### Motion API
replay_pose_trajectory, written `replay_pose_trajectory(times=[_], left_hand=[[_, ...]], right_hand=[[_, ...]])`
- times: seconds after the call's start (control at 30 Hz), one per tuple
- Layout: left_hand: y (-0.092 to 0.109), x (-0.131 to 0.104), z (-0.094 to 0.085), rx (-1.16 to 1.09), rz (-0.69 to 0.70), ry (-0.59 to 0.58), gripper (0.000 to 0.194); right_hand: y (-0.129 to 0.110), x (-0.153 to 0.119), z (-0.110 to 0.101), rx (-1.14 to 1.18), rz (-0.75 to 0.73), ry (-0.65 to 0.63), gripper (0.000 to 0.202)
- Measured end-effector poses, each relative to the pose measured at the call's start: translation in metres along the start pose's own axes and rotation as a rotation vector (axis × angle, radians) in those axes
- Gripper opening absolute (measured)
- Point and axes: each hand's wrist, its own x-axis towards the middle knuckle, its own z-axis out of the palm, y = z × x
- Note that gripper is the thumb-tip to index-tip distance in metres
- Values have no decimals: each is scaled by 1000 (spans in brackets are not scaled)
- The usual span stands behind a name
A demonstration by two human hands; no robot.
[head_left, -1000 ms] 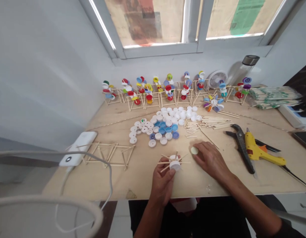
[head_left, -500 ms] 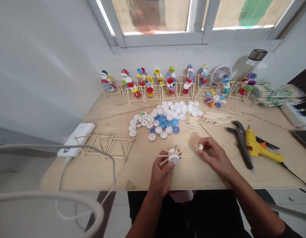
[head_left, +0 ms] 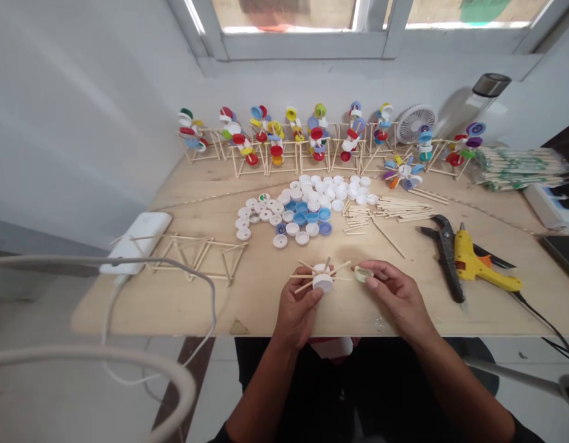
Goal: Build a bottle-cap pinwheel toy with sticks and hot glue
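Observation:
Between the thumb and fingers of my left hand (head_left: 297, 314) is a hub of white bottle caps (head_left: 323, 282), with several thin wooden sticks pointing outward from it like spokes. My right hand (head_left: 399, 297) pinches a pale, yellowish-white bottle cap (head_left: 363, 274) by its edge, a little to the right of the spokes and apart from them. Behind both hands lies a spread of loose white caps (head_left: 302, 238) with some blue caps (head_left: 312, 217) among them. Cut wooden sticks (head_left: 404, 208) lie in a pile to the right of these.
A yellow glue gun (head_left: 485, 264) and black-handled cutters (head_left: 448, 258) lie at the right. Stick frames with coloured cap wheels (head_left: 316, 144) line the wall. A bare stick frame (head_left: 201, 261) and a white power strip (head_left: 139, 243) are at the left, near a looping grey cable (head_left: 213, 307).
The cap in my right hand has turned, so its hollow side shows more, and it is nearer the spokes. My left hand keeps its hold on the hub. The view has tilted down slightly.

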Motion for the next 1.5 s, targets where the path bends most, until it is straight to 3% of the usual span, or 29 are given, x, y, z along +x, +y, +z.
replay_pose_trajectory(times=[0.23, 0.77, 1.07, 1.5], left_hand=[[1, 0, 1, 7, -5, 20, 31], [0, 1, 1, 0, -3, -5, 30], [1, 1, 1, 39, -16, 4, 27], [2, 1, 4, 63, -40, 2, 28]], right_hand=[[-2, -2, 7, 106, 34, -56, 28], [2, -4, 23, 197, 45, -46, 29], [10, -2, 23, 21, -28, -27, 33], [12, -4, 23, -26, -86, -49, 29]])
